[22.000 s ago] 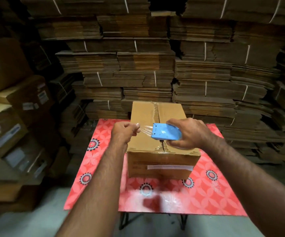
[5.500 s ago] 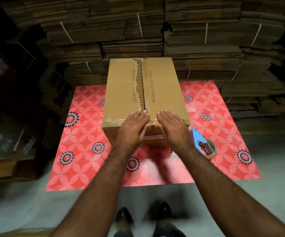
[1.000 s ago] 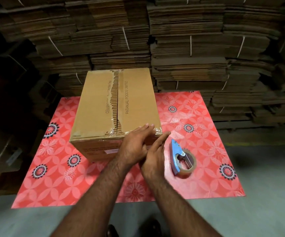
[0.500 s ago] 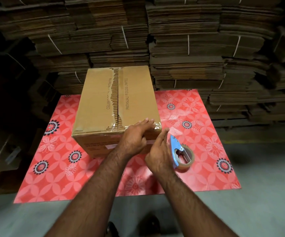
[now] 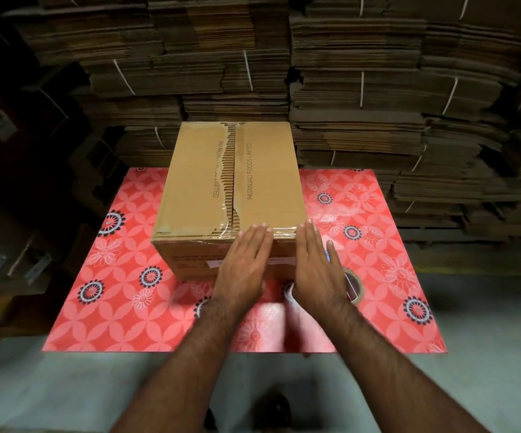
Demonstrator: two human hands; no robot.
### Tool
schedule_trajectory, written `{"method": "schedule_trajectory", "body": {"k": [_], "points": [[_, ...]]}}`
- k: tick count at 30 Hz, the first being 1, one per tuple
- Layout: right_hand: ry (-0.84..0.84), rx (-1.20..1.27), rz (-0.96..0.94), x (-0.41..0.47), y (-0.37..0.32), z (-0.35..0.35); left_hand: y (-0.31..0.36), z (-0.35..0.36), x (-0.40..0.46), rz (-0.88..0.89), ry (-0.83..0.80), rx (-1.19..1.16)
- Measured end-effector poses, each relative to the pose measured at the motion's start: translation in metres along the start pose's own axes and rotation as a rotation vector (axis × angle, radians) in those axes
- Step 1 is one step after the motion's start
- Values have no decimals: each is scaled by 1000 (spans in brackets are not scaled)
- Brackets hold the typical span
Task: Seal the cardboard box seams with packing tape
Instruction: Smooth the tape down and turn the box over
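A closed brown cardboard box (image 5: pixel 203 182) stands on a red flowered table (image 5: pixel 121 276). Clear tape runs along its torn centre seam and across its near top edge. My left hand (image 5: pixel 246 260) lies flat, fingers together, over the box's near right face, its fingertips at the taped edge. My right hand (image 5: pixel 315 264) is flat and held edge-on by the box's near right corner, holding nothing. The tape dispenser (image 5: pixel 354 284), blue with a brown roll, lies on the table behind my right hand, mostly hidden.
Tall bundles of flattened cardboard (image 5: pixel 362 89) fill the wall behind the table. More boxes (image 5: pixel 6 245) stand in the dark at the left. Grey floor (image 5: pixel 487 307) lies to the right and in front.
My right hand has risen from beside the dispenser to the box's near right corner. My left hand has flattened against the near face. The view has shifted slightly right.
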State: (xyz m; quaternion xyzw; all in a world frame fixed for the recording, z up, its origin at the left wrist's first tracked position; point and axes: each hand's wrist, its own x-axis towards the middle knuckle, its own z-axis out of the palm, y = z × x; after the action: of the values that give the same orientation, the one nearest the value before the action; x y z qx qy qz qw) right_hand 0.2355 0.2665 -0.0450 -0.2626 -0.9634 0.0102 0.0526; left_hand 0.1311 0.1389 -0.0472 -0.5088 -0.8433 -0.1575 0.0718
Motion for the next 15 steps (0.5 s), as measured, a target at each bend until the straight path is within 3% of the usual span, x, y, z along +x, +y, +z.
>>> {"method": "schedule_trajectory", "body": {"k": [5, 15], "points": [[120, 252, -121, 28, 17, -9, -7, -3, 23, -7, 117, -104], [255, 399, -286, 38, 42, 27, -10, 19, 29, 74, 230, -77]]}}
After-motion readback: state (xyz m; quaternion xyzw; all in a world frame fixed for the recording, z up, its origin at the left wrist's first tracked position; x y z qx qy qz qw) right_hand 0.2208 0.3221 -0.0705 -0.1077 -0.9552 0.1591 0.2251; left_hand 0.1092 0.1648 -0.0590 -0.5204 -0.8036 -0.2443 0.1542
